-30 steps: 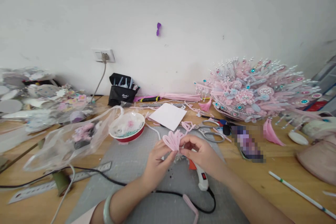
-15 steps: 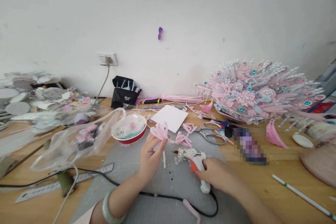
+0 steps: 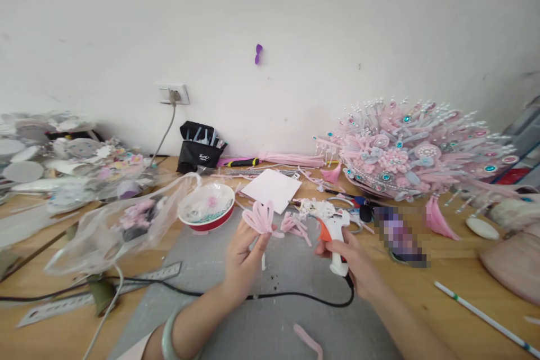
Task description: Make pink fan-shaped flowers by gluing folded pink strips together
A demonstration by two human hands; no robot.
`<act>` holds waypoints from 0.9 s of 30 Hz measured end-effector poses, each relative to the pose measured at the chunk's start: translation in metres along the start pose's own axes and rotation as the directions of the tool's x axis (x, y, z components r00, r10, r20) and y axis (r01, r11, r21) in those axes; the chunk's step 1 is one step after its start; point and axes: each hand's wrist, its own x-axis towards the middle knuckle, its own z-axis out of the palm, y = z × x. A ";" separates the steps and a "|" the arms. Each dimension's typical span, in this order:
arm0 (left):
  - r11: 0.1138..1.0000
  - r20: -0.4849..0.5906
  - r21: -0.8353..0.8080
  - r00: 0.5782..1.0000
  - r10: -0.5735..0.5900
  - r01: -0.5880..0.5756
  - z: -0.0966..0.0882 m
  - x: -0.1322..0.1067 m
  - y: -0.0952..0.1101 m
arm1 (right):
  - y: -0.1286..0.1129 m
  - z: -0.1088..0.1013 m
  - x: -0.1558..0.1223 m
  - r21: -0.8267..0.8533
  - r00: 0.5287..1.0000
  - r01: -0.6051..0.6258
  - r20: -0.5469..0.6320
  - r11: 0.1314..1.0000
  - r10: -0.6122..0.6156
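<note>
Between the thumb and fingers of my left hand [image 3: 245, 259] is a looped pink pipe cleaner flower [image 3: 258, 217], its petals facing up. My right hand [image 3: 352, 259] is closed around the handle of a white glue gun [image 3: 335, 230] with an orange trigger. Dried glue strands crust the gun's front, and its nozzle points left, toward the flower but apart from it. Behind and between the hands, more bent pink pipe cleaner pieces [image 3: 295, 227] lie on the grey mat [image 3: 202, 270]. A single pink strip [image 3: 307, 340] rests near the mat's front.
A red-rimmed bowl [image 3: 206, 224] of beads stands left of the hands, beside a clear plastic bag [image 3: 84, 253]. White card [image 3: 272, 188] lies behind them. A large pink beaded headdress [image 3: 405, 152] fills the back right. The gun's black cord [image 3: 291, 295] crosses the mat.
My right hand has lifted the glue gun off the mat, raising it up and slightly right. The left hand still holds the flower, nearly in the same place.
</note>
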 end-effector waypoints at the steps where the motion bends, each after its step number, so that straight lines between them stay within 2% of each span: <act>1: 1.000 0.005 0.000 1.000 0.012 -0.012 0.001 0.000 0.000 | 0.001 0.001 -0.001 0.105 1.000 -0.008 0.009 0.994 0.007; 5: 0.993 0.042 0.021 0.992 0.115 -0.116 0.000 0.001 -0.001 | 0.002 -0.001 -0.001 0.384 0.995 -0.044 0.100 0.922 0.006; 8: 0.979 0.083 0.033 0.976 0.200 -0.203 -0.001 0.000 0.001 | 0.001 -0.001 0.000 0.418 0.993 -0.054 0.120 0.907 0.004; 10: 0.969 0.111 0.021 0.963 0.244 -0.248 -0.001 -0.002 0.004 | 0.002 0.000 0.001 0.339 0.994 -0.080 0.103 0.938 0.047; 13: 0.949 0.165 -0.038 0.935 0.314 -0.312 0.001 -0.006 0.009 | 0.009 0.002 0.005 0.095 0.986 -0.161 0.062 0.982 0.155; 15: 0.935 0.194 -0.092 0.915 0.355 -0.343 0.002 -0.008 0.012 | 0.016 0.004 0.007 -0.047 0.978 -0.197 0.062 0.979 0.199; 18: 0.919 0.214 -0.150 0.896 0.390 -0.365 0.002 -0.010 0.015 | 0.024 0.004 0.012 -0.255 0.974 -0.179 0.089 0.950 0.207; 20: 0.913 0.227 -0.172 0.887 0.403 -0.370 0.002 -0.010 0.017 | 0.025 0.001 0.014 -0.510 0.981 -0.129 0.059 0.851 0.184; 21: 0.911 0.230 -0.180 0.884 0.406 -0.372 0.002 -0.010 0.018 | 0.024 -0.001 0.015 -0.655 0.989 -0.097 0.020 0.750 0.145; 23: 0.906 0.237 -0.206 0.880 0.412 -0.369 0.001 -0.009 0.020 | 0.022 -0.005 0.016 -0.873 0.998 -0.055 -0.046 0.485 0.030; 25: 0.900 0.247 -0.251 0.875 0.417 -0.357 0.001 -0.008 0.023 | 0.018 -0.008 0.016 -0.963 0.995 -0.042 -0.064 0.268 -0.075; 27: 0.894 0.267 -0.305 0.872 0.410 -0.327 0.001 -0.008 0.025 | 0.014 -0.010 0.015 -0.988 0.990 -0.045 -0.063 0.145 -0.128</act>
